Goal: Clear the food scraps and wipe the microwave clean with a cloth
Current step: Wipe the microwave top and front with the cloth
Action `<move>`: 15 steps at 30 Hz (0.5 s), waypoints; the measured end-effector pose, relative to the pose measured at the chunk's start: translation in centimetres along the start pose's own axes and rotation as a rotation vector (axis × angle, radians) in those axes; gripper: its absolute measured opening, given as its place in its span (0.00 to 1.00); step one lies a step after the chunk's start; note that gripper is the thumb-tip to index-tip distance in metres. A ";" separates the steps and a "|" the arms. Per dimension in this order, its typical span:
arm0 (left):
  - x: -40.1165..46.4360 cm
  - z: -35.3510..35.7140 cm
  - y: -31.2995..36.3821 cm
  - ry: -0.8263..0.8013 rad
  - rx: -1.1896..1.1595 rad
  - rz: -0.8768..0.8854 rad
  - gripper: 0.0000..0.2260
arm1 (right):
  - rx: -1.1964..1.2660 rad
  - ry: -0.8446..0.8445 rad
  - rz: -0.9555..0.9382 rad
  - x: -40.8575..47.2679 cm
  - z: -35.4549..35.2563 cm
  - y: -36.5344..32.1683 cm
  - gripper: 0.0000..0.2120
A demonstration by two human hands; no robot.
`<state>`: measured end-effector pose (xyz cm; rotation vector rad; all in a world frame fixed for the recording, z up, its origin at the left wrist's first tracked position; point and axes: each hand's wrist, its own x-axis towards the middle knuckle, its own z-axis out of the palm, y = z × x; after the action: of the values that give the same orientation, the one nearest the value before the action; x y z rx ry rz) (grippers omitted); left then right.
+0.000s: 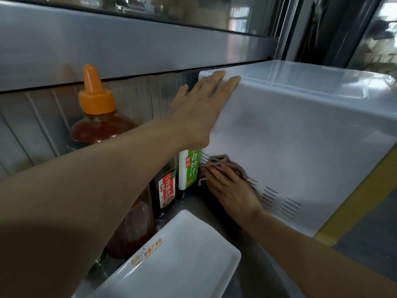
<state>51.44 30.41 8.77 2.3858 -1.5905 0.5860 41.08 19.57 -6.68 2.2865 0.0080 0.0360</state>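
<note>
The white microwave (300,134) fills the right half of the head view, its left side panel facing me with vent slots along the bottom. My left hand (199,110) lies flat and spread against the panel's upper back corner, fingertips over the top edge. My right hand (232,188) presses a crumpled pinkish-brown cloth (219,161) against the lower back part of the same panel, near the vents. The microwave's door and inside are out of sight.
Just left of the microwave stand a red sauce bottle with an orange cap (96,117), a dark sauce bottle (166,192) and a green-labelled bottle (191,168). A white rectangular tray (171,261) lies in front of them. A window frame (129,46) runs behind.
</note>
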 end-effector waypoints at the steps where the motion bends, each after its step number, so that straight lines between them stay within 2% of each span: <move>1: 0.0 -0.2 0.1 -0.004 0.001 -0.008 0.56 | 0.009 -0.009 -0.011 -0.5 0.2 0.1 0.29; 10: -0.2 -2.3 1.0 -0.121 0.019 -0.078 0.53 | 0.120 -0.194 -0.066 -13.7 2.7 1.8 0.30; 13: -0.7 -2.4 2.6 -0.058 0.047 -0.057 0.54 | 0.195 -0.197 -0.012 -16.4 1.9 2.9 0.33; 15: -1.0 -1.9 4.3 -0.018 0.083 0.035 0.55 | 0.188 -0.183 -0.003 -15.8 1.3 2.7 0.32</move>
<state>46.74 30.32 9.88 2.4331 -1.6495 0.6519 25.26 16.52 -5.85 2.4689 -0.0840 -0.1827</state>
